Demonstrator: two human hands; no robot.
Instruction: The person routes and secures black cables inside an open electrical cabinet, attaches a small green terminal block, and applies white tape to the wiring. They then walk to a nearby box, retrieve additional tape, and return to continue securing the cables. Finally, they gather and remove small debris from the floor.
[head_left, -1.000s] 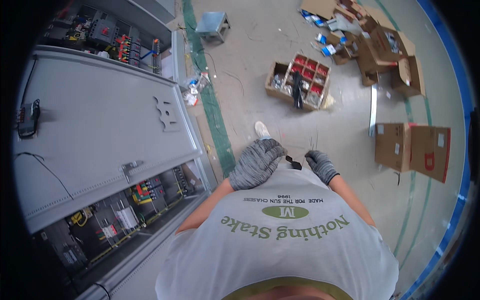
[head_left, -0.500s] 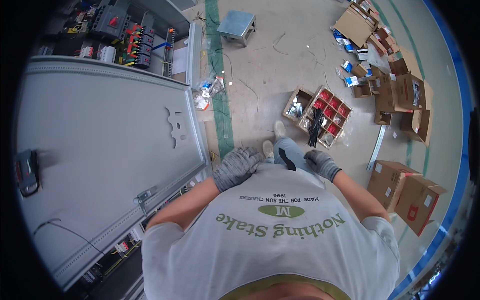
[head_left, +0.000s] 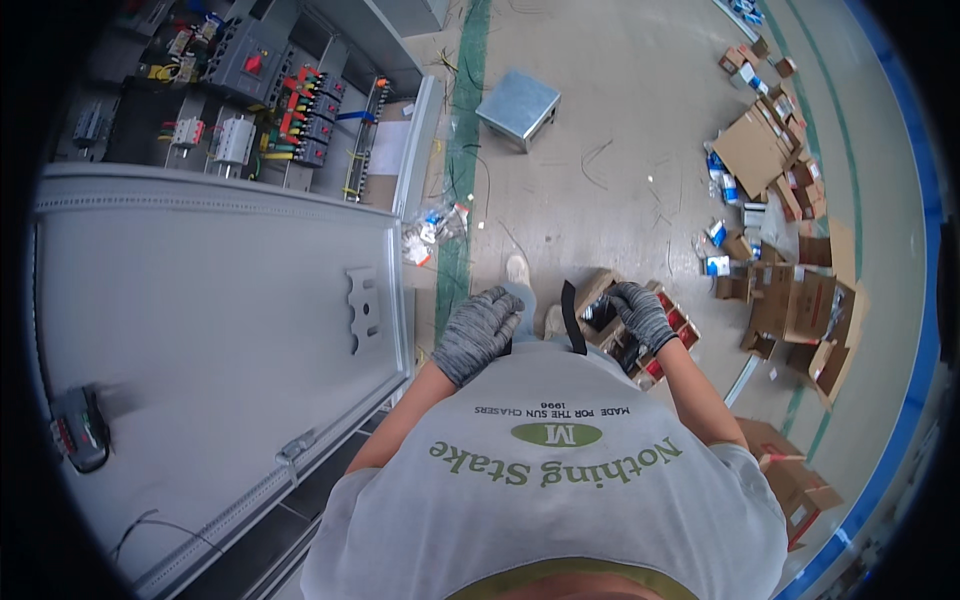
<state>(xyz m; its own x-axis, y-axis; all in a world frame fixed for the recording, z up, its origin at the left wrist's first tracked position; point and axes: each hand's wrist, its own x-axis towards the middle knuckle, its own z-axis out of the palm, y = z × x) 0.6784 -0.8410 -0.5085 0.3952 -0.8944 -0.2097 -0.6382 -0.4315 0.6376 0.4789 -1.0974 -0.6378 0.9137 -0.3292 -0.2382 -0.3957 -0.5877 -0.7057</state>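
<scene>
Both my hands wear grey knit gloves and hang in front of my body, apart from each other. My left hand (head_left: pixel 478 333) is beside my left thigh, with loosely bent fingers and nothing visible in them. Over the sectioned parts box (head_left: pixel 686 330) is my right hand (head_left: pixel 640 312), its fingers loosely curved and seemingly holding nothing; it hides part of the box. That box stands on the floor with red pieces in its compartments. Next to it is a smaller box (head_left: pixel 596 290) with dark contents. A black strap (head_left: pixel 571 318) sticks out at my waist.
On my left is a grey electrical cabinet with breakers (head_left: pixel 318 120) and a wide metal panel (head_left: pixel 220 300) bearing a dark tool (head_left: pixel 80 428). A metal stool (head_left: pixel 520 105) stands ahead. Cardboard boxes (head_left: pixel 800 300) line the right; plastic bags (head_left: pixel 432 228) and wire scraps litter the floor.
My body has moved forward, so the cabinet, stool and boxes appear lower in view. The parts box is now partly beneath my right hand. Both hands stay low before me.
</scene>
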